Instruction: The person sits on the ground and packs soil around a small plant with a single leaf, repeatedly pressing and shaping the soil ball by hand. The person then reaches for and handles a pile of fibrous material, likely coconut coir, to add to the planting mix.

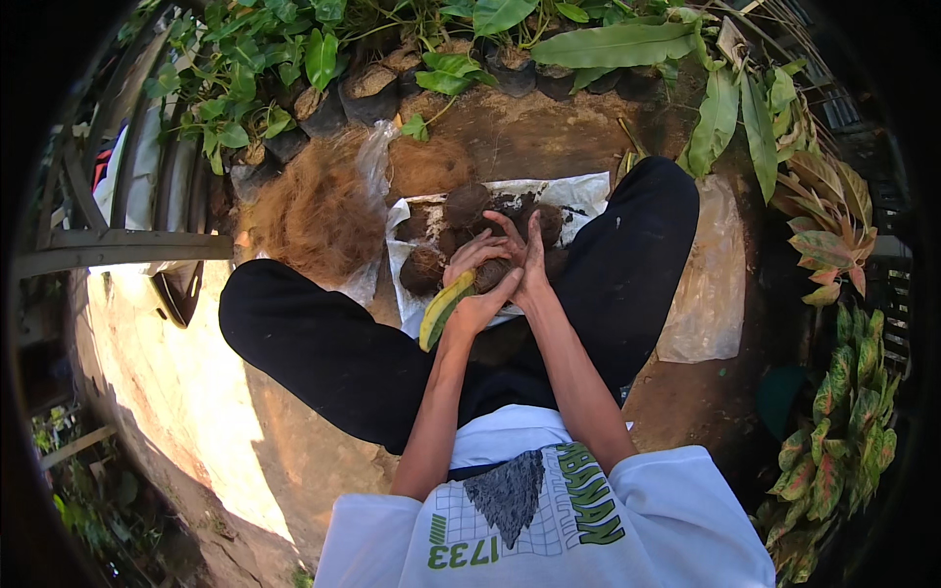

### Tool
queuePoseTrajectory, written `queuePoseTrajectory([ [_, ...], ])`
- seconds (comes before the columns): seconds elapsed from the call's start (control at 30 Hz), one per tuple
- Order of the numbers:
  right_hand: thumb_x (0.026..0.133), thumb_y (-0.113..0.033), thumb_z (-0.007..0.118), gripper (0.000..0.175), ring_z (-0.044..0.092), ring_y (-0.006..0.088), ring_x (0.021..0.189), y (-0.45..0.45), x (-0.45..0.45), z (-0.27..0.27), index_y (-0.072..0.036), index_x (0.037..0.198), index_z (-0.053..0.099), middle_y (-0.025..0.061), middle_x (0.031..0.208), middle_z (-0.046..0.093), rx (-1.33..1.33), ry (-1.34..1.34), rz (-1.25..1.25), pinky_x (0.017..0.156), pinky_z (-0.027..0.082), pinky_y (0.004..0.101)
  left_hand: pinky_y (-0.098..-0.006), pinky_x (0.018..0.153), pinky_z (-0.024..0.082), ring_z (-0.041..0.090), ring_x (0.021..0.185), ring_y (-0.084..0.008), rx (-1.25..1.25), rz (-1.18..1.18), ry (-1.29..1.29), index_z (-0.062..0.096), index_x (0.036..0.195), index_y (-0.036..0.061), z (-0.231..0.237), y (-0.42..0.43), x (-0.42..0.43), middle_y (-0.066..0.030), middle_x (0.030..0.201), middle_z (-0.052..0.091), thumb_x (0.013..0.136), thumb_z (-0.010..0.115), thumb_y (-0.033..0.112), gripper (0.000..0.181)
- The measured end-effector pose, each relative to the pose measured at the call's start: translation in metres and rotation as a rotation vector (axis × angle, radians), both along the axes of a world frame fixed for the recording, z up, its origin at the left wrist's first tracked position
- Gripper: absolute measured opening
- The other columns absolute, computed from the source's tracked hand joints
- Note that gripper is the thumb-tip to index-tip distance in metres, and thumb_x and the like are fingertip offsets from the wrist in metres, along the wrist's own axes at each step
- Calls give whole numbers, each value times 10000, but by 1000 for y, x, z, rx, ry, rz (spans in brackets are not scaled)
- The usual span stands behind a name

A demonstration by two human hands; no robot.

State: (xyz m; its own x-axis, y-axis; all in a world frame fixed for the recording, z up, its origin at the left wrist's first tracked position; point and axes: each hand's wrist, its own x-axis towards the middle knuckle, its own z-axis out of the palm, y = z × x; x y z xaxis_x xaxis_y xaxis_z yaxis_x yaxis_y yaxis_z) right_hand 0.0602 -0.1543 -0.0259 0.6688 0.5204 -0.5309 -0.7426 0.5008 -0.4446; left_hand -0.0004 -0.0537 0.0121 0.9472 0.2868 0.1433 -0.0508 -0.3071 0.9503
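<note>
Both of my hands are together over a white sheet (pixel 581 189) between my bent legs. A brown, fibre-covered ball (pixel 491 275) is cupped between them, largely hidden by the fingers. My left hand (pixel 470 305) wraps its left and near side. From the right, my right hand (pixel 528 257) presses against it, fingers pointing away from me. A yellow and green leaf (pixel 445 312) sticks out beside my left hand; where it is attached is hidden. Other dark brown balls (pixel 467 204) lie on the sheet around my hands, amid dark crumbs of soil.
Loose brown fibre (pixel 316 213) is heaped to the left, beside crumpled clear plastic (pixel 376 158). Potted plants in black bags (pixel 370 95) line the far side. Another plastic sheet (pixel 706 287) lies right of my knee. A metal frame (pixel 125 250) stands at left, leafy plants (pixel 823 419) at right.
</note>
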Motion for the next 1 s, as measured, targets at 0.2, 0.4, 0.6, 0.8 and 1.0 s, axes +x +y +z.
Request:
queuePoseTrajectory([
  [0.2,877,-771,423,815,463,109,632,-2,0,2,-154,1407,484,46,737,508,155,-63,165,598,413,267,-412,896,516,671,933,-321,238,147,-229,682,838,19,9,-20,-13,-136,924,698,638,772,136,248],
  [0.4,876,-767,436,798,342,87,527,-1,-1,-23,-129,1351,509,4,654,395,252,-4,262,506,308,263,-393,812,531,662,862,-299,329,221,-238,671,805,33,6,-28,-19,-125,895,688,636,746,129,208],
  [0.6,887,-758,424,712,553,165,711,5,-7,-23,-129,1185,576,56,791,563,-36,171,166,647,476,327,-361,760,517,668,765,-268,38,425,111,671,797,7,7,-21,-7,-133,791,685,770,728,163,169],
  [0.8,969,-613,405,634,596,261,1115,10,-17,-28,-63,1204,616,94,1202,642,-149,168,33,985,459,422,-371,770,517,684,834,-277,-81,509,222,663,986,-25,-5,-14,3,-167,925,693,788,769,242,349],
  [1.0,953,-601,471,604,619,230,1053,18,-29,-33,-76,1222,600,100,1177,642,36,244,100,951,491,407,-432,784,519,650,869,-381,178,521,140,641,951,-36,-19,-19,2,-187,950,667,664,791,237,423],
])
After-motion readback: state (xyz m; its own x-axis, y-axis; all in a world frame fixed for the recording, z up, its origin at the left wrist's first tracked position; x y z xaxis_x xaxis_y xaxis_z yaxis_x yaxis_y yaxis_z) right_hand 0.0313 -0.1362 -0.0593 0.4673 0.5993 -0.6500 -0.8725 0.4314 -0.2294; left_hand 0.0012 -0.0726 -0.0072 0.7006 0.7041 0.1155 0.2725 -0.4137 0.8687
